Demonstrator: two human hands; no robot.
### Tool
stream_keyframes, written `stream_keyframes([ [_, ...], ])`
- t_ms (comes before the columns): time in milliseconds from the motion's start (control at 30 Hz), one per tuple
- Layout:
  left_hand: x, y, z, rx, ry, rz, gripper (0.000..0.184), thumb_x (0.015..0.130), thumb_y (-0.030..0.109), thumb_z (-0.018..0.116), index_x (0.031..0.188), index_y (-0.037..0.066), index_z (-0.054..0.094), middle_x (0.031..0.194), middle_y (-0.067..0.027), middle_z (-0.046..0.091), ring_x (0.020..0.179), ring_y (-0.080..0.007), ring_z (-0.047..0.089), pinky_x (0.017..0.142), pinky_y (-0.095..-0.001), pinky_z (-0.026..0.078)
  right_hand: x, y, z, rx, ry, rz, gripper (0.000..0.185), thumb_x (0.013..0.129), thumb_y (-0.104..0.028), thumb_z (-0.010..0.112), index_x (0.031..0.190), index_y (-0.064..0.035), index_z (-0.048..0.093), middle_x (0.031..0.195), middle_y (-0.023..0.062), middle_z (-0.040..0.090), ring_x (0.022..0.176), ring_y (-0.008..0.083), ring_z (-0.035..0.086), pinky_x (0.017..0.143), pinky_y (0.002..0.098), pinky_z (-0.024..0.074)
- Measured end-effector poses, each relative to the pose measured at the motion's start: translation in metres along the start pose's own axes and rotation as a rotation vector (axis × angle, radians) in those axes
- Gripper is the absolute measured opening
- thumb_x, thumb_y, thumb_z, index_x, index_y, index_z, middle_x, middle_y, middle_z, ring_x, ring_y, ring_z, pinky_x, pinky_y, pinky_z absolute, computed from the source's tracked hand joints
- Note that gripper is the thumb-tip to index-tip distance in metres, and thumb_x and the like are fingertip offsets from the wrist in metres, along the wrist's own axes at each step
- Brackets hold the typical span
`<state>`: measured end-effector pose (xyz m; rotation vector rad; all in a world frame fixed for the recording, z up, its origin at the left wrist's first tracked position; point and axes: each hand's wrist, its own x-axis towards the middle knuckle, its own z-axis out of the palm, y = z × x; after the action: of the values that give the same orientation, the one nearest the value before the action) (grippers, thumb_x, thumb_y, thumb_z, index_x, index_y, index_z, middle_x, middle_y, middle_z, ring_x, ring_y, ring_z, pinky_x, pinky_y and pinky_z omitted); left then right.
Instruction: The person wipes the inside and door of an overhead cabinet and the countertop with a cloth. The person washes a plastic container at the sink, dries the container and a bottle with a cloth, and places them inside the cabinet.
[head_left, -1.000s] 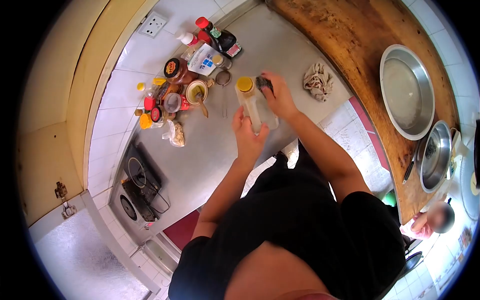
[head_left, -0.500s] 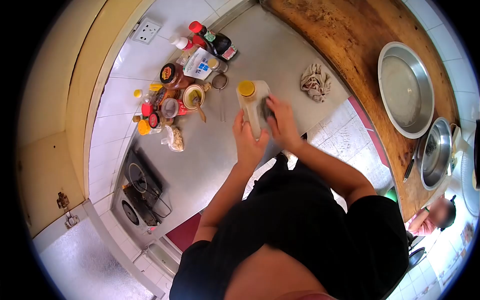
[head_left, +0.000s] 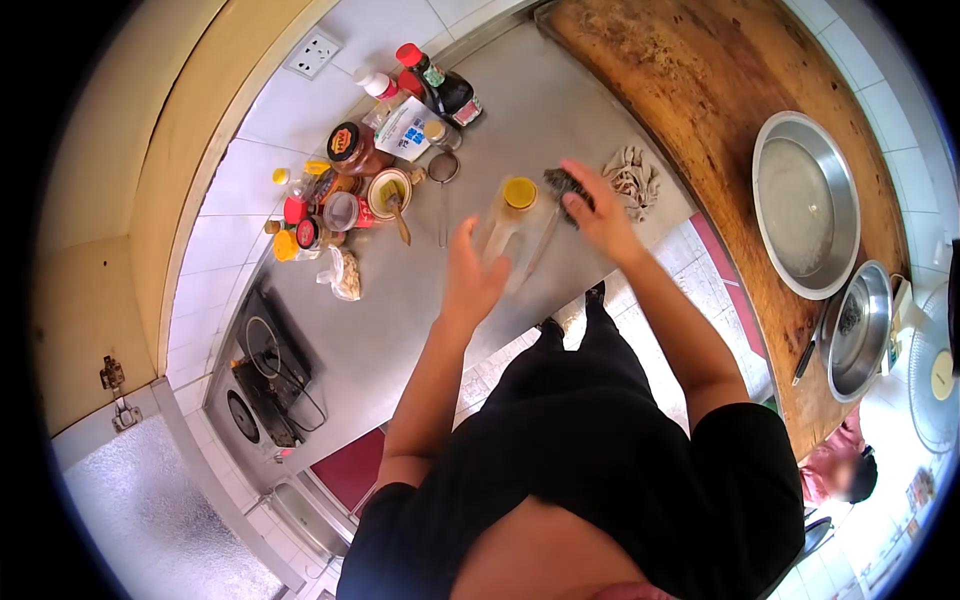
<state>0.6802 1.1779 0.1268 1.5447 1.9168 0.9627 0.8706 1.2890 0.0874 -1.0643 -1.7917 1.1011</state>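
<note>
Two hands stand apart: the right hand (head_left: 605, 222) curls round a dark scouring pad (head_left: 567, 185), the left hand (head_left: 470, 285) spreads beside a clear jug (head_left: 525, 232), contact unclear. Its yellow cap (head_left: 519, 192) on, it sits near the counter's (head_left: 400, 310) front edge; how clean doesn't show.

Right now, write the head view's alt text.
A person's right hand holds a dark grey scouring pad beside a translucent yellow-capped plastic bottle, left hand at the bottle's other side, over a grey metal counter. Round silver metal basins stand at right on a brown wooden worktop.

Jars (head_left: 365, 158) left of bottle (head_left: 507, 224), 2 basins (head_left: 844, 215) on board (head_left: 680, 95)
</note>
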Motion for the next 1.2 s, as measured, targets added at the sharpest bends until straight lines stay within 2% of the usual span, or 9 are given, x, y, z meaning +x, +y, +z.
stream_keyframes([
  [167, 0.013, 0.006, 0.014, 0.303, -0.052, 0.160, 0.058, 0.068, 0.000, 0.053, 0.124, -0.004, 0.039, 0.115, -0.0247, 0.051, 0.106, -0.0417, 0.048, 0.093, -0.0464, 0.039, -0.009, -0.003, 0.046, -0.100, 0.231, -0.065, 0.035, 0.086, -0.011, 0.053, 0.121, -0.0087, 0.056, 0.125, 0.0156, 0.052, 0.108, 0.0299, 0.050, 0.095, 0.0412, 0.0359],
  [367, 0.014, 0.018, 0.005, 0.314, -0.137, 0.091, 0.060, 0.067, -0.007, 0.051, 0.125, -0.002, 0.040, 0.115, -0.0229, 0.052, 0.106, -0.0400, 0.049, 0.091, -0.0452, 0.041, 0.062, 0.019, 0.027, 0.243, -0.482, 0.383, 0.029, 0.086, -0.011, 0.049, 0.113, -0.0052, 0.059, 0.111, 0.0145, 0.060, 0.099, 0.0278, 0.055, 0.089, 0.0402, 0.0394],
  [467, 0.016, 0.021, 0.006, 0.336, -0.142, 0.100, 0.062, 0.066, -0.009, 0.051, 0.126, -0.001, 0.040, 0.118, -0.0223, 0.052, 0.108, -0.0386, 0.049, 0.092, -0.0440, 0.041, 0.007, 0.002, 0.033, -0.128, 0.177, -0.229, 0.027, 0.087, -0.013, 0.047, 0.109, -0.0062, 0.061, 0.105, 0.0137, 0.062, 0.096, 0.0284, 0.057, 0.084, 0.0371, 0.0429],
  [567, 0.012, 0.016, 0.007, 0.357, -0.178, 0.129, 0.062, 0.066, -0.009, 0.052, 0.126, -0.001, 0.040, 0.119, -0.0215, 0.052, 0.110, -0.0378, 0.049, 0.093, -0.0429, 0.042, 0.001, -0.009, 0.029, -0.101, 0.218, -0.151, 0.027, 0.088, -0.013, 0.045, 0.108, -0.0052, 0.061, 0.105, 0.0139, 0.062, 0.095, 0.0307, 0.057, 0.084, 0.0349, 0.0443],
  [667, 0.022, 0.014, 0.005, 0.364, -0.215, 0.154, 0.060, 0.067, -0.009, 0.052, 0.126, -0.001, 0.041, 0.121, -0.0208, 0.052, 0.110, -0.0373, 0.050, 0.093, -0.0419, 0.042, 0.059, 0.022, 0.023, 0.117, -0.451, 0.139, 0.028, 0.088, -0.010, 0.047, 0.113, -0.0045, 0.059, 0.108, 0.0111, 0.061, 0.098, 0.0243, 0.057, 0.090, 0.0306, 0.0409],
  [767, 0.019, 0.015, 0.004, 0.372, -0.219, 0.106, 0.059, 0.067, -0.009, 0.052, 0.125, -0.001, 0.042, 0.121, -0.0205, 0.052, 0.110, -0.0369, 0.050, 0.093, -0.0412, 0.043, 0.078, 0.039, 0.028, 0.270, -0.584, 0.018, 0.030, 0.088, -0.009, 0.046, 0.115, -0.0039, 0.058, 0.107, 0.0100, 0.062, 0.098, 0.0249, 0.058, 0.091, 0.0312, 0.0401],
  [867, 0.021, 0.015, 0.001, 0.363, -0.211, 0.063, 0.059, 0.067, -0.009, 0.052, 0.125, 0.000, 0.043, 0.121, -0.0206, 0.052, 0.110, -0.0369, 0.051, 0.093, -0.0412, 0.043, 0.051, 0.015, -0.010, 0.771, -0.493, 0.300, 0.032, 0.089, -0.013, 0.049, 0.118, -0.0025, 0.056, 0.114, 0.0116, 0.058, 0.103, 0.0253, 0.054, 0.093, 0.0336, 0.0385],
  [967, 0.022, 0.020, 0.003, 0.327, -0.181, 0.086, 0.059, 0.067, -0.009, 0.052, 0.124, -0.001, 0.042, 0.121, -0.0210, 0.052, 0.110, -0.0369, 0.051, 0.093, -0.0412, 0.043, 0.019, -0.009, -0.015, 0.024, -0.222, -0.220, 0.039, 0.087, -0.016, 0.055, 0.123, -0.0030, 0.051, 0.121, 0.0140, 0.051, 0.111, 0.0285, 0.048, 0.097, 0.0376, 0.0354],
  [1200, 0.023, 0.013, -0.001, 0.318, -0.185, 0.190, 0.061, 0.067, -0.008, 0.050, 0.127, 0.000, 0.041, 0.121, -0.0213, 0.052, 0.109, -0.0376, 0.051, 0.093, -0.0418, 0.043, 0.046, -0.016, -0.020, 0.022, -0.517, -0.250, 0.050, 0.076, -0.011, 0.066, 0.123, -0.0080, 0.049, 0.119, 0.0143, 0.050, 0.113, 0.0329, 0.044, 0.098, 0.0408, 0.0341],
])
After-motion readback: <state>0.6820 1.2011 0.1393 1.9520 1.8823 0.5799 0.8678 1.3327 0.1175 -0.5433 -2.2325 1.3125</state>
